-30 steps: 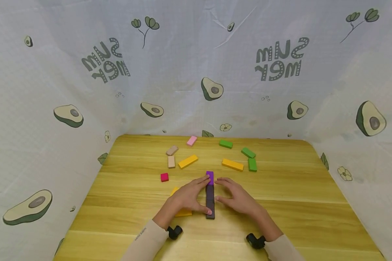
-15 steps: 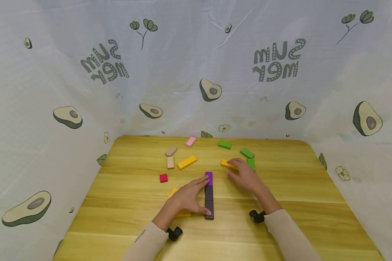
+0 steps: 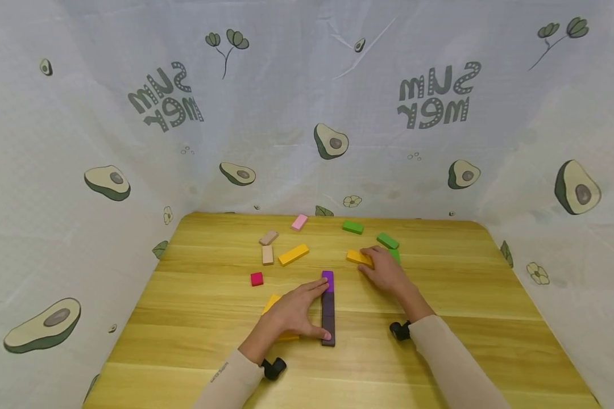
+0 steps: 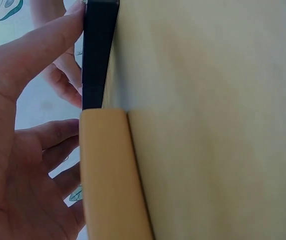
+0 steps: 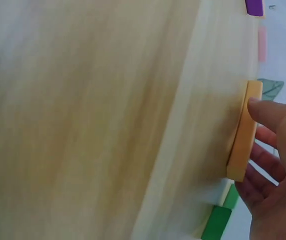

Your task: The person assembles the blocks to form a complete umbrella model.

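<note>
Yellow block (image 3: 357, 257) at 1 o'clock of the row, 12 pointing away from the person. Right hand (image 3: 386, 272) pinches it, thumb at the near side, fingers at the far; grip narrow. Left hand (image 3: 297, 309), at the row's 9 o'clock: grip wide, thumb touching the nearer of two dark blocks (image 3: 328, 307), fingertips on the purple block (image 3: 328, 275) (the row's 12 o'clock end). On the tabletop (image 3: 465, 295), red cube (image 3: 256, 279) near the row's 10 o'clock.
</note>
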The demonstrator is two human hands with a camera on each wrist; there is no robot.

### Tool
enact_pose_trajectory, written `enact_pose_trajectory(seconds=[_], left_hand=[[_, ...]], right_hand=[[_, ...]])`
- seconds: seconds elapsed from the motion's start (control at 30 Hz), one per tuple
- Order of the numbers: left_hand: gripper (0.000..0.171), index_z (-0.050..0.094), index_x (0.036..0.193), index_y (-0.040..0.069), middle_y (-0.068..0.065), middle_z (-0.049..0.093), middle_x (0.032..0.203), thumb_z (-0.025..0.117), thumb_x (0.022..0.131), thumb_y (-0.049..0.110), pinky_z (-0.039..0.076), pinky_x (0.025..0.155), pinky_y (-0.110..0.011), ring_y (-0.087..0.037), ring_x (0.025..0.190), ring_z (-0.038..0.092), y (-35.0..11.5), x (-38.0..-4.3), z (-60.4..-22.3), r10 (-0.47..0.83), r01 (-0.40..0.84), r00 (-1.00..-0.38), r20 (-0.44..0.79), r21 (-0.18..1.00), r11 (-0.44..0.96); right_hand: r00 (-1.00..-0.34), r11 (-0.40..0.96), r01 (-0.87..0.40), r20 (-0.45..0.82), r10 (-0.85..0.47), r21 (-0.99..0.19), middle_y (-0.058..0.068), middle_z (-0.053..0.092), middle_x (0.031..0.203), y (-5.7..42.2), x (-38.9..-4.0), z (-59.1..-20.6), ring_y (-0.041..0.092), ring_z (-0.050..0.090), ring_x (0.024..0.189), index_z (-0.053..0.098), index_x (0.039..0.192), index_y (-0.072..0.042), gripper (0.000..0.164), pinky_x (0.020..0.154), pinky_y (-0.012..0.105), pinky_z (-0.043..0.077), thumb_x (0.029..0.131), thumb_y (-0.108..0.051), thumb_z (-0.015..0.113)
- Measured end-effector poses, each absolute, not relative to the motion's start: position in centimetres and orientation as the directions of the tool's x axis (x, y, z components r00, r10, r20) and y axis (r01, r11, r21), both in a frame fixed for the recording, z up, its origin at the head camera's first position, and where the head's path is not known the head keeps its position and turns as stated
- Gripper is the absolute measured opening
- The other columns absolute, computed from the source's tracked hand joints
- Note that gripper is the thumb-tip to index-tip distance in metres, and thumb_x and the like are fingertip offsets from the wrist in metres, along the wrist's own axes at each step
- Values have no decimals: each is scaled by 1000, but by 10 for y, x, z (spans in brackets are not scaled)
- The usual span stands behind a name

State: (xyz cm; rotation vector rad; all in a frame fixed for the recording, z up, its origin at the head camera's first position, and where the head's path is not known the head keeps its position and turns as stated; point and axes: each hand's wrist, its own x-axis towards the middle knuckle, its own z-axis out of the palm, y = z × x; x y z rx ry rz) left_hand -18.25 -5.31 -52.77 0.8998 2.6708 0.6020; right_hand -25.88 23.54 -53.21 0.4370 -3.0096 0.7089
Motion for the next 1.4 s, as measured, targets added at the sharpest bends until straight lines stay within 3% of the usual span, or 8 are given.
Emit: enact_pose_trajectory(seconds=[0.27, 0.9, 1.4], left_hand=[[116, 29, 164, 21, 10, 23, 171, 81, 73, 70, 35, 124, -42, -19, 156, 30, -52, -179, -529, 619, 504, -778, -109, 479, 718], [115, 31, 164, 21, 9, 25, 171, 81, 73, 70, 37, 123, -44, -20, 155, 32, -54, -176, -526, 614, 501, -782, -108, 477, 722], [115, 32, 164, 20, 8, 27, 170, 81, 73, 70, 37, 123, -43, -20, 155, 33, -54, -176, -526, 615, 502, -780, -111, 475, 723]], right_hand=[[-956, 851, -293, 113, -271, -436, 25, 60, 133, 231, -262, -536, 44, 56, 125, 63, 135, 2, 39, 107, 59, 48, 103, -18, 64], [-943, 820, -328, 109, -315, -468, 17, 62, 132, 200, -249, -534, 38, 59, 126, 65, 133, -3, 34, 111, 57, 46, 102, -18, 64], [-914, 813, -402, 130, -384, -422, 15, 65, 128, 187, -244, -537, 36, 60, 122, 66, 133, -4, 35, 109, 55, 48, 100, -15, 67]])
